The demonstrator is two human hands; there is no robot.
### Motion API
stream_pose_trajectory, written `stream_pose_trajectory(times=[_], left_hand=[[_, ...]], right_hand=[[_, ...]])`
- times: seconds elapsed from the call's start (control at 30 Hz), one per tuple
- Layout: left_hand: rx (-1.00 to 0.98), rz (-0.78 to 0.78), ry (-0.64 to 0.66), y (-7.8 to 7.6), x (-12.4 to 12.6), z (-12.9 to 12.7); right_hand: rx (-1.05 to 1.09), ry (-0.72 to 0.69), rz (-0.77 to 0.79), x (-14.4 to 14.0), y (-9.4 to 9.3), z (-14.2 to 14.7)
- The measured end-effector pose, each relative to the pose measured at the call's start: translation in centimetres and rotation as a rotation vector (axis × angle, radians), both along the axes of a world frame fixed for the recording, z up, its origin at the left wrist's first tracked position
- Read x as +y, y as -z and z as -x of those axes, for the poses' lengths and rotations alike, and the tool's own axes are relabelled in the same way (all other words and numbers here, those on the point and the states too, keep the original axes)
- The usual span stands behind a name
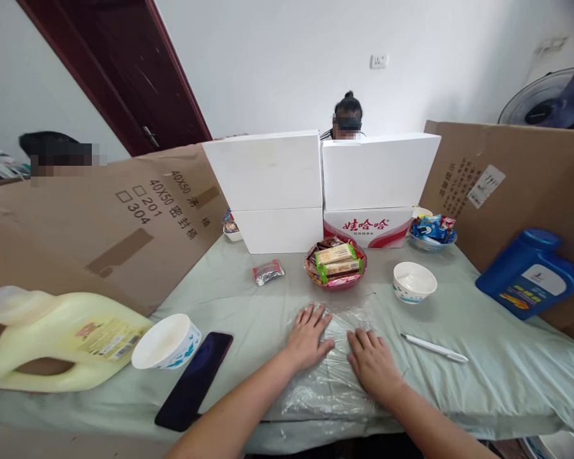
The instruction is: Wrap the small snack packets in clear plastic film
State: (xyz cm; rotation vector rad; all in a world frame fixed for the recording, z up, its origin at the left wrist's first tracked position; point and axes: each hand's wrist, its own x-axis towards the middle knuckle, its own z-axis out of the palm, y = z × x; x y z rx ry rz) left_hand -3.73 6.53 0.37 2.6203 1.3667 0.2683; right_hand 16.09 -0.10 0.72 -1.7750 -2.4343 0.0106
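Observation:
My left hand (307, 336) and my right hand (372, 361) lie flat, fingers spread, on a clear plastic bag (333, 376) spread on the pale green tablecloth (483, 331). Neither hand holds anything. Just beyond the bag stands a red bowl (337, 264) filled with wrapped snack bars. An empty white bowl (414, 282) sits right of it, and a white pen (434, 348) lies to the right of my right hand. A small silver-and-red snack packet (268, 271) lies to the left of the red bowl.
A dark phone (195, 380) and a tipped white bowl (166, 342) lie at the left, next to a yellow jug (62, 338) on its side. A blue jug (530, 273) leans at the right. Cardboard walls (124, 217) and white boxes (268, 172) enclose the table; a person sits behind them.

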Motion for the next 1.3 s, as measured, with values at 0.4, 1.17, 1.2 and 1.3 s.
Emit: stream_pose_trajectory(times=[0.4,1.17,1.2,1.3], left_hand=[[0.102,0.094,-0.029,-0.1,1.3,1.5],[-0.488,0.561,0.094,-3.7,-9.1,9.0],[-0.515,0.609,0.026,-4.1,-8.6,8.8],[-0.548,0.724,-0.129,-4.6,-6.5,7.8]], right_hand=[[0.077,-0.042,0.097,4.1,1.8,-2.8],[0.743,-0.195,0.498,-7.9,-2.3,-9.1],[0.77,-0.143,0.526,-7.8,-2.4,-9.1],[0.832,-0.047,0.55,-6.7,-2.4,-8.8]])
